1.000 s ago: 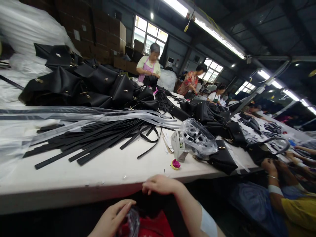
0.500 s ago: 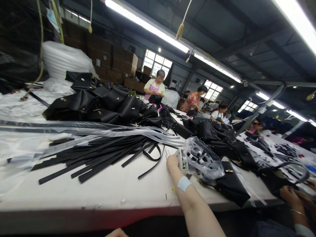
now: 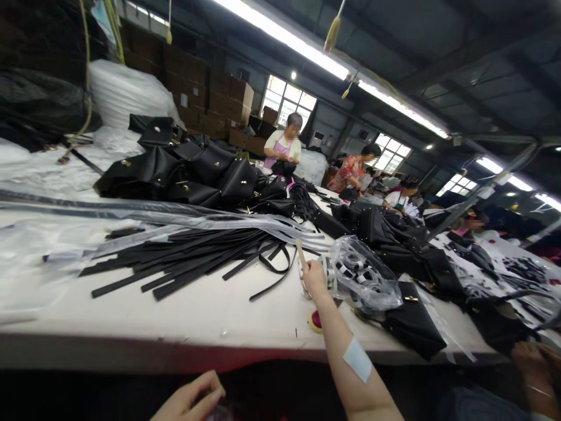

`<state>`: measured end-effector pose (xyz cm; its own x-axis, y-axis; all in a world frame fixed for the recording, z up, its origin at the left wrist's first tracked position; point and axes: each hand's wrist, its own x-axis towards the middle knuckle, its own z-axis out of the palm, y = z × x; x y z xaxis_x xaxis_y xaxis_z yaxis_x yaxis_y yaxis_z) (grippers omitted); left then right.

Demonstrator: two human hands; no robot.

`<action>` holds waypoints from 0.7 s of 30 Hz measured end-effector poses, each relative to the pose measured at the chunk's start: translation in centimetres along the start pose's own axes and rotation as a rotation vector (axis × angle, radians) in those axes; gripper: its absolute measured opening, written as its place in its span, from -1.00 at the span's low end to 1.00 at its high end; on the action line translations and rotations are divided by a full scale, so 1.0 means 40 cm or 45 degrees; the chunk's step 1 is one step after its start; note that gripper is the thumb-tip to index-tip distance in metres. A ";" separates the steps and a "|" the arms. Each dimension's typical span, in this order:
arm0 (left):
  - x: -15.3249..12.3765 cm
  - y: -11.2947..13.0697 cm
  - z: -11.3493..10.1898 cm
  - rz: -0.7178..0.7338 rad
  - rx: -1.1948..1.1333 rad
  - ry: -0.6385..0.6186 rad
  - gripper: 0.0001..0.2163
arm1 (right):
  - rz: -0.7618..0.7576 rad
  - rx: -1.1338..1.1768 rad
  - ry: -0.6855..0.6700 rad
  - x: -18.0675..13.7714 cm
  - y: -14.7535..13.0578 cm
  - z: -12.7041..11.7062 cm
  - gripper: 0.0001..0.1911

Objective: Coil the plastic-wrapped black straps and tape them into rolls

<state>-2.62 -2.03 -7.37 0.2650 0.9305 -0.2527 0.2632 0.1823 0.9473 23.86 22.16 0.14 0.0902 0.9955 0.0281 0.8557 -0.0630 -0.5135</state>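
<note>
The operator's R hand (image 3: 314, 278) was clamped on a thin tan stick (image 3: 300, 252), w/ the stick's free end projecting fwd and slightly L from the fingers. The stick was located above the white table (image 3: 267, 324), betw. the loose end of a black strap (image 3: 274, 286) on the L and a pale holder (image 3: 329, 275) on the R; contact betw. the R hand and the holder could not be confirmed. A clear plastic bag (image 3: 359, 278) of coiled grey cords lay immed. R of the holder. A white patch (image 3: 357, 359) was on the R forearm, and a small yellow-rimmed roll (image 3: 313, 321) w/ a magenta centre sat beside the forearm, partly hidden. The L hand (image 3: 197, 397) was below the table edge at bottom of view, fingers curled, thumb near the fingers; whether it gripped anything could not be told. A fan of flat black strips (image 3: 184, 263) lay L of the R hand, w/ clear plastic sleeves (image 3: 245, 221) across their far ends. Black handbags (image 3: 239, 184) were piled behind.
</note>
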 end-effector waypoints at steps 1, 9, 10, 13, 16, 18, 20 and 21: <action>-0.007 0.005 0.002 -0.010 -0.009 0.029 -0.48 | -0.052 0.085 -0.043 -0.039 0.000 0.000 -0.67; -0.027 0.036 0.057 -0.254 -0.316 0.113 -0.53 | -0.414 1.003 -0.717 -0.430 -0.002 -0.003 -0.66; -0.026 0.039 0.061 -0.269 -0.313 0.125 -0.54 | -0.433 1.068 -0.865 -0.464 -0.002 -0.008 -0.61; -0.023 0.040 0.068 -0.325 -0.316 0.167 -0.55 | -0.435 1.236 -1.135 -0.532 0.005 -0.014 -0.34; -0.021 0.030 0.070 -0.373 -0.368 0.160 -0.56 | -0.418 1.218 -1.040 -0.567 0.015 -0.005 -0.53; -0.021 0.022 0.071 -0.399 -0.408 0.138 -0.58 | -0.427 1.174 -0.942 -0.580 0.018 0.002 -0.66; -0.022 0.016 0.073 -0.404 -0.447 0.147 -0.61 | -0.401 1.212 -0.895 -0.590 0.017 0.005 -0.77; -0.023 0.014 0.074 -0.401 -0.470 0.156 -0.62 | -0.375 1.264 -0.882 -0.593 0.015 0.003 -0.78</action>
<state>0.02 -3.73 -7.19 0.1090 0.8386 -0.5337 -0.0389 0.5401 0.8407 22.17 -1.49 -0.95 -0.5851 0.8093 -0.0510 0.0160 -0.0513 -0.9986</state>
